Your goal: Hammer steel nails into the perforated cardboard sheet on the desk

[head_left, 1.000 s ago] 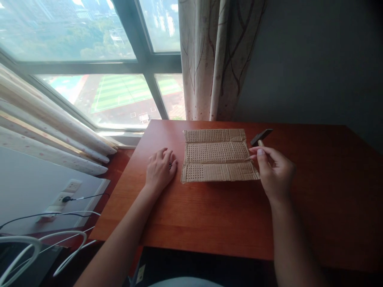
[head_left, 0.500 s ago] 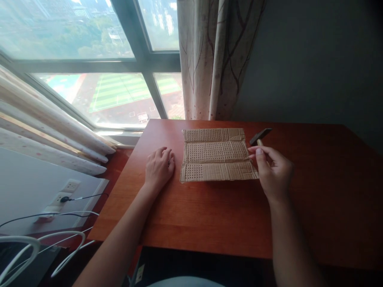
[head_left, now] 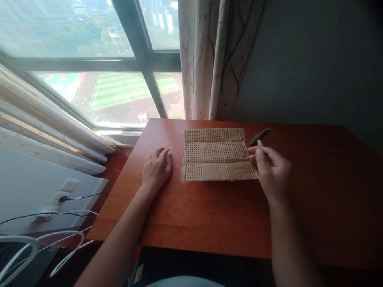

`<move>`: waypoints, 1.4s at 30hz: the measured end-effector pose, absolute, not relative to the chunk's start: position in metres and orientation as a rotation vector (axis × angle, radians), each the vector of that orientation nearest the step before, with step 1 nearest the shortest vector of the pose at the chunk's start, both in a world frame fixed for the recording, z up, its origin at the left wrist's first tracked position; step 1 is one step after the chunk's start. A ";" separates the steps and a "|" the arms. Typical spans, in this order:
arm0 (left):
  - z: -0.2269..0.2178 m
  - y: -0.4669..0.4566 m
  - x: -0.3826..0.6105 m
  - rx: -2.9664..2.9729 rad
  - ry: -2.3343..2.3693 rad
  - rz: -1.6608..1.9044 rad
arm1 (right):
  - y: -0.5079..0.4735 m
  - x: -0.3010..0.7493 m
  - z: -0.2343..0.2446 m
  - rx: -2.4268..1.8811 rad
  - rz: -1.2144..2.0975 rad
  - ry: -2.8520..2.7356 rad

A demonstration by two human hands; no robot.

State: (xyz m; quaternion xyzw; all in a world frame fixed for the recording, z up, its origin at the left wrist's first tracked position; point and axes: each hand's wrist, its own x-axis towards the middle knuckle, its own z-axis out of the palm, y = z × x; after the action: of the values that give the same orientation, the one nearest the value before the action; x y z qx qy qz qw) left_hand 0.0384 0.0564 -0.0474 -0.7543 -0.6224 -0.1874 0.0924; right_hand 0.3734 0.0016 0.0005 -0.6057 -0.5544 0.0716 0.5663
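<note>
A flat piece of perforated cardboard (head_left: 217,154) lies on the red-brown wooden table (head_left: 209,215). My right hand (head_left: 273,171) is closed round the wooden handle of a small hammer (head_left: 260,136), whose dark head points up and away just right of the cardboard. My left hand (head_left: 155,169) rests palm down on the table a little left of the cardboard, its fingers curled over small dark objects that I cannot make out.
A patterned curtain (head_left: 218,59) hangs behind the table beside a large window (head_left: 89,59). At the lower left, a wall socket (head_left: 64,191) holds a plugged-in cable, and white wire loops (head_left: 44,247) lie below. A dark wall rises behind.
My left hand has slid slightly to the left, away from the cardboard. The right hand and hammer have stayed in place.
</note>
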 end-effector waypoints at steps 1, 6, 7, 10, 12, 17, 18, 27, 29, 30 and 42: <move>-0.047 0.056 0.038 -2.248 -1.843 -0.561 | 0.001 0.373 0.001 -1.422 0.169 -1.306; -0.047 0.059 0.039 -2.232 -1.866 -0.552 | 0.001 0.374 0.000 -1.419 0.173 -1.318; -0.047 0.060 0.039 -2.222 -1.874 -0.551 | 0.001 0.374 -0.001 -1.422 0.179 -1.318; -0.047 0.062 0.039 -2.215 -1.887 -0.553 | 0.001 0.374 -0.002 -1.429 0.179 -1.314; -0.047 0.062 0.040 -2.222 -1.891 -0.563 | 0.001 0.374 -0.002 -1.435 0.174 -1.310; -0.042 0.057 0.039 -2.276 -1.874 -0.652 | 0.001 0.373 -0.001 -1.448 0.178 -1.307; -0.041 0.054 0.037 -2.293 -1.862 -0.668 | 0.001 0.373 -0.001 -1.449 0.179 -1.303; -0.034 0.011 0.016 -2.255 -1.786 -0.586 | 0.000 0.373 0.001 -1.441 0.188 -1.329; -0.033 0.006 0.014 -2.282 -1.740 -0.495 | 0.001 0.372 0.001 -1.436 0.178 -1.335; -0.033 0.005 0.014 -2.295 -1.720 -0.463 | 0.001 0.372 0.001 -1.436 0.173 -1.335; -0.032 0.006 0.011 -2.367 -1.659 -0.351 | 0.003 0.374 -0.001 -1.445 0.168 -1.349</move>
State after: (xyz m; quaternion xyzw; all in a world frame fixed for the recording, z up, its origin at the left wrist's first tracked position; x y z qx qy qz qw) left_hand 0.0106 0.0058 -0.0316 -0.8074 -0.5661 -0.1198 0.1148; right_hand 0.3736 0.0031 -0.0008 -0.6098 -0.5692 0.0711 0.5470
